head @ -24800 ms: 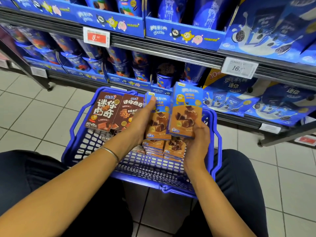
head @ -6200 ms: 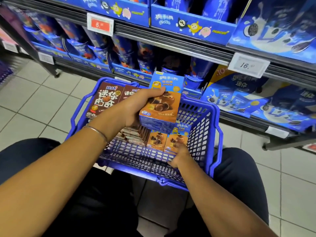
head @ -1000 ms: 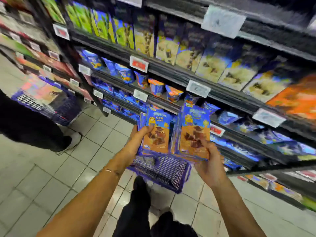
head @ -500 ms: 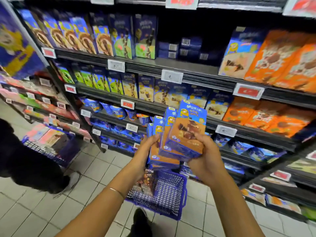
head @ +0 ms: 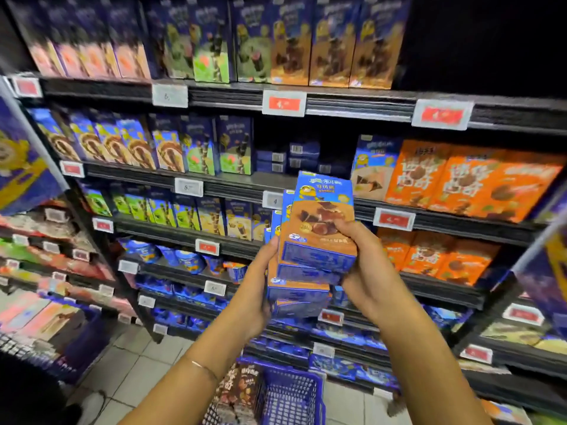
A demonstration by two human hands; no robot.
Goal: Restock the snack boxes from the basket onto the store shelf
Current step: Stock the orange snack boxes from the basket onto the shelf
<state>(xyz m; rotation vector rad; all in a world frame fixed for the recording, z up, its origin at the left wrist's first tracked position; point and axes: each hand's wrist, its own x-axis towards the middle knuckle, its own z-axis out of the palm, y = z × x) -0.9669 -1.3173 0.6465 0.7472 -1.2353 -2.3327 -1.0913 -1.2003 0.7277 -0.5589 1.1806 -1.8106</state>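
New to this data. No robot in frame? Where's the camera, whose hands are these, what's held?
There is no robot here: a person does the job with bare hands. The single picture comes from a wide-angle camera worn on the person's head. It looks forward and down, so the hands reaching in from the bottom edge are the wearer's own.

The left hand and right hand together grip a fanned stack of blue-and-brown boxes. How many there are I cannot tell.

In front stands the store shelf, several tiers of snacks with price tags. Much of it is motion-blurred.

Below, on the tiled floor, sits a blue basket with brown packs in it.
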